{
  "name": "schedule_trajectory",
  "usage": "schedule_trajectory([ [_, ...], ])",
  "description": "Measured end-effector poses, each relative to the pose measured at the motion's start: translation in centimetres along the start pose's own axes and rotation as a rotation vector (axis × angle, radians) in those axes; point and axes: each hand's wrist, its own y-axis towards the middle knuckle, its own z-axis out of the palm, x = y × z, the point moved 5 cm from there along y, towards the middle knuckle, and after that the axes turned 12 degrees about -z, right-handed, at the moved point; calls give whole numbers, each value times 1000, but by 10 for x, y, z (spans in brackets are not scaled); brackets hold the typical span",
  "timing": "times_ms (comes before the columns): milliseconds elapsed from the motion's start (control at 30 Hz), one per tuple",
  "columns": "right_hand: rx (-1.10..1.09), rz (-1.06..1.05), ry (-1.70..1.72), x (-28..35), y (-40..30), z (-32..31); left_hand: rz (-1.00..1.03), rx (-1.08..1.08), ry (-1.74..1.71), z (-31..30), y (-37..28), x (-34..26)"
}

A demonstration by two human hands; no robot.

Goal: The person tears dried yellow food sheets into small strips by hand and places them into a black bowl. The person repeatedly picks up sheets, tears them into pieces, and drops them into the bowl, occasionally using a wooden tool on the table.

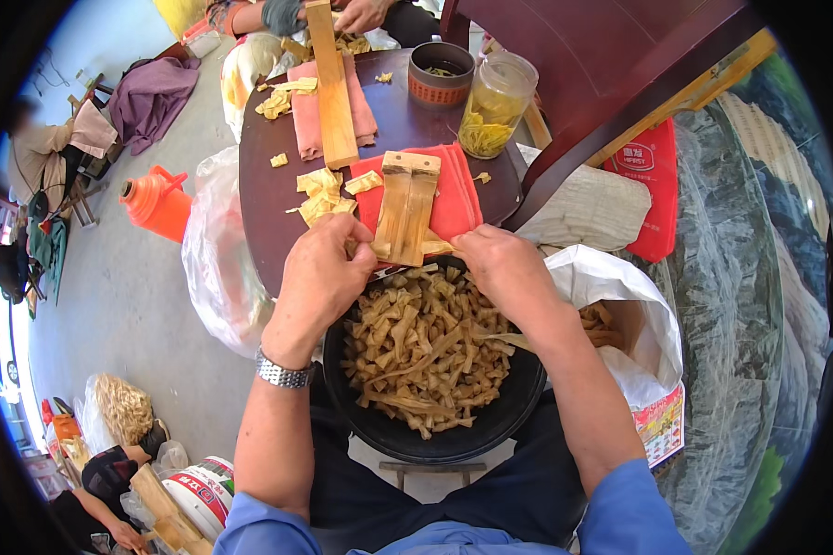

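A wooden block with a grooved face (pixel 408 208) lies on a folded red cloth (pixel 456 182) at the near edge of a dark table (pixel 264 184). My left hand (pixel 330 277) is at the block's lower left, fingertips close to a pale yellowish strip that shows beside the block. At its lower right my right hand (pixel 510 267) pinches the end of a similar strip (pixel 439 245). What passes under the block is hidden. Loose yellowish pieces (pixel 321 194) rest on the table above my left hand. Below, a black basin (pixel 434 451) holds many short, knotted, tan strips (pixel 423 347).
A jar of yellow liquid (pixel 498 104) and a dark cup (pixel 441 75) stand at the table's back right. A long wooden piece (pixel 332 90) lies on a pink cloth. White sack (pixel 649 340) at right; plastic bag (pixel 219 257) and orange flask (pixel 156 203) at left. Another person's hands work beyond the table.
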Motion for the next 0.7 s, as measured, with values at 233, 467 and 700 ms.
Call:
schedule_trajectory([
  [233,-184,-178,60,33,1,-30,-56,205,-277,-12,-22,-9],
  [467,-229,-176,255,50,9,-24,-43,367,-558,9,-33,-25],
  [700,-227,-29,277,26,14,-31,-172,312,-704,1,-5,-7],
])
